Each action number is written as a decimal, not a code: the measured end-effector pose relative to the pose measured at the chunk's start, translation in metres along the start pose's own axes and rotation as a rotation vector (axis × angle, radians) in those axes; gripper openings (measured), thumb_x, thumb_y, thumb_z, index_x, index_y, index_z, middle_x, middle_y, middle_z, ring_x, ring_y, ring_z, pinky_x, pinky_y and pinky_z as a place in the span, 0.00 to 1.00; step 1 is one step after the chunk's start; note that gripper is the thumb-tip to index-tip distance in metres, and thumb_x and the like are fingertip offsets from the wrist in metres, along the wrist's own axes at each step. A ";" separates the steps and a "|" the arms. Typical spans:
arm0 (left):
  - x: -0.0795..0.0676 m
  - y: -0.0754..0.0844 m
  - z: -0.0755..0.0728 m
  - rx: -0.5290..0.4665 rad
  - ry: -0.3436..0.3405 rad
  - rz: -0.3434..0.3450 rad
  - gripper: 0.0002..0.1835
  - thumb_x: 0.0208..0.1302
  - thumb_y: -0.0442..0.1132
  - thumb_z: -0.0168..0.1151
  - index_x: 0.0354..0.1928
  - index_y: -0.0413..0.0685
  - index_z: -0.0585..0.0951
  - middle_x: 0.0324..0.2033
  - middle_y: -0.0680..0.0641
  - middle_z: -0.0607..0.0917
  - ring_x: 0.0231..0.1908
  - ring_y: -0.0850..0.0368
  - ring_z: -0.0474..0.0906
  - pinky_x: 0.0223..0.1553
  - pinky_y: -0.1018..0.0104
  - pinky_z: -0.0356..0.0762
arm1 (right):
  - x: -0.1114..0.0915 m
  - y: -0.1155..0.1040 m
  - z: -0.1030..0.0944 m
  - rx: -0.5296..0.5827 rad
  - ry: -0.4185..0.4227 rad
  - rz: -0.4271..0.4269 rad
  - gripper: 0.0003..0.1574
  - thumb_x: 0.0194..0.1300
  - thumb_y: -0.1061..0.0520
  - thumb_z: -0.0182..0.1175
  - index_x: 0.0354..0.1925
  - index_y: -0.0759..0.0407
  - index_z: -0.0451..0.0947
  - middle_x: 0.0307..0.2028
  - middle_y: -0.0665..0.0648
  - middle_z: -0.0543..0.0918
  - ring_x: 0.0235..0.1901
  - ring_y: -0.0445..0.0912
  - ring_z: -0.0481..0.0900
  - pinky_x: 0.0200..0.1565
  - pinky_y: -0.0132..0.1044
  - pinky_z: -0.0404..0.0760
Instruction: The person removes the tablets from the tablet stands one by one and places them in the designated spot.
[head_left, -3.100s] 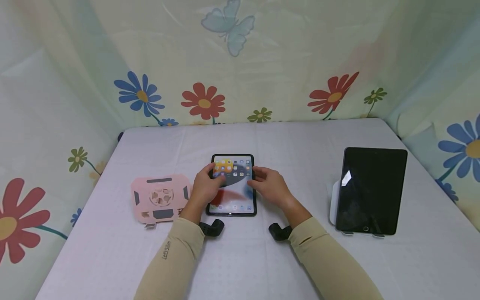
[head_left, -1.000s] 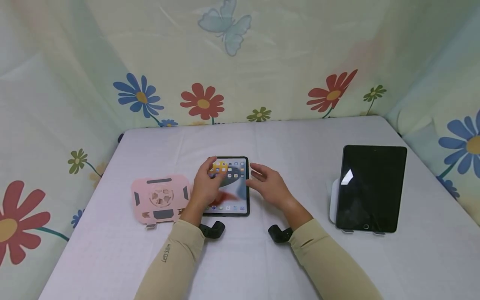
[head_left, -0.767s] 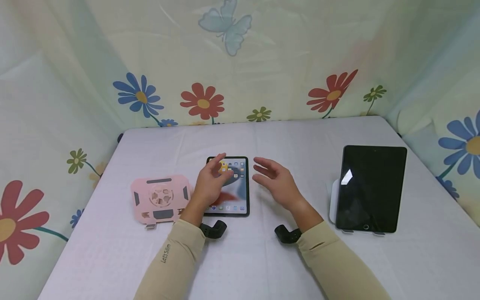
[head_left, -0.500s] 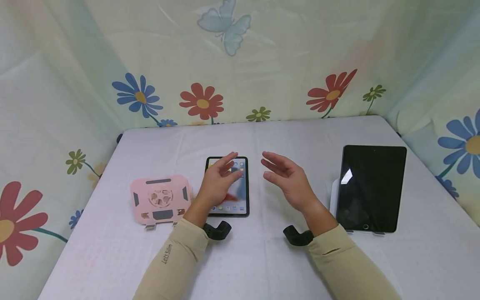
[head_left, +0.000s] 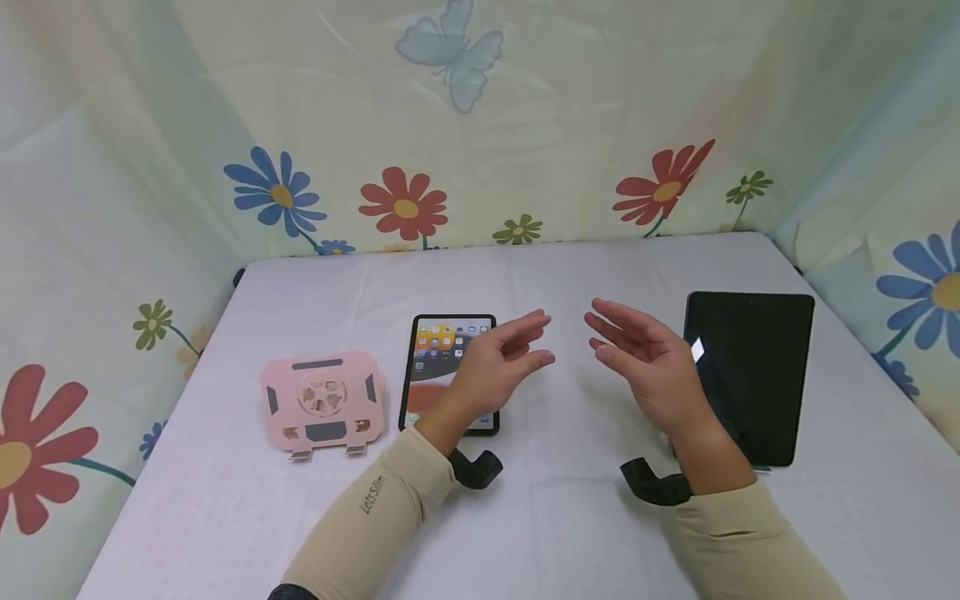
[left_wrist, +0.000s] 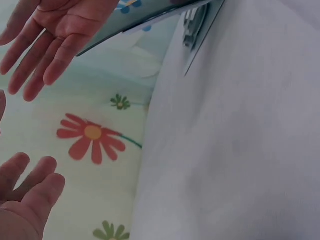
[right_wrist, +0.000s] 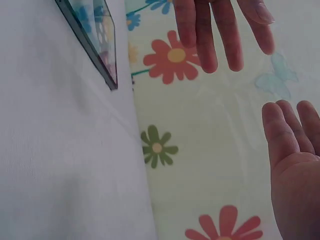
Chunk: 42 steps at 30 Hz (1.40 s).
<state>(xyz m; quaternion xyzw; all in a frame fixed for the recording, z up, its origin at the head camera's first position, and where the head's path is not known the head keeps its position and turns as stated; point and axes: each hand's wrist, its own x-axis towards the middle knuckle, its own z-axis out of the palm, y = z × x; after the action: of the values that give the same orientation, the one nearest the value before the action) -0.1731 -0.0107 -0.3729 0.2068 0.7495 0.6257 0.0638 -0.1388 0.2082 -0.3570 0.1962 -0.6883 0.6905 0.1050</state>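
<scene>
My left hand [head_left: 498,362] is in the air, fingers extended and holding nothing, its wrist overlapping the smaller tablet [head_left: 431,379] in the head view. That tablet has a lit home screen; from the right wrist view its dark edge [right_wrist: 90,50] slants up off the white cloth. My right hand [head_left: 652,367], also bare with fingers spread, is nearest to the larger black-screened tablet [head_left: 750,375] and covers part of its left edge. The two palms face each other across a gap. Under the larger tablet, part of a stand [left_wrist: 196,25] shows in the left wrist view.
A pink tablet stand [head_left: 322,400] with grey pads and two small front lips sits on the left of the white-covered table [head_left: 570,533]. Flowered curtains [head_left: 585,125] hang behind and at both sides. A black wrist device [head_left: 656,483] projects inward from the right wrist.
Between the first and second frames the smaller tablet shifts slightly left. Both hands have since come away from it and moved right, uncovering more of its screen.
</scene>
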 end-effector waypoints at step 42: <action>0.069 0.007 0.070 -0.106 -0.201 -0.011 0.25 0.68 0.43 0.67 0.66 0.57 0.77 0.63 0.61 0.73 0.57 0.70 0.75 0.52 0.72 0.76 | -0.035 -0.032 -0.187 0.018 0.365 -0.047 0.31 0.67 0.79 0.51 0.66 0.67 0.71 0.60 0.53 0.79 0.55 0.40 0.77 0.49 0.22 0.75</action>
<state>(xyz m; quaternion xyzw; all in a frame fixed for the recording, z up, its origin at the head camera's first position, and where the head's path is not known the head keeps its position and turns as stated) -0.2092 0.0806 -0.3693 0.2610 0.7064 0.6400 0.1530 -0.1181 0.3991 -0.3381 0.0847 -0.6467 0.7181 0.2426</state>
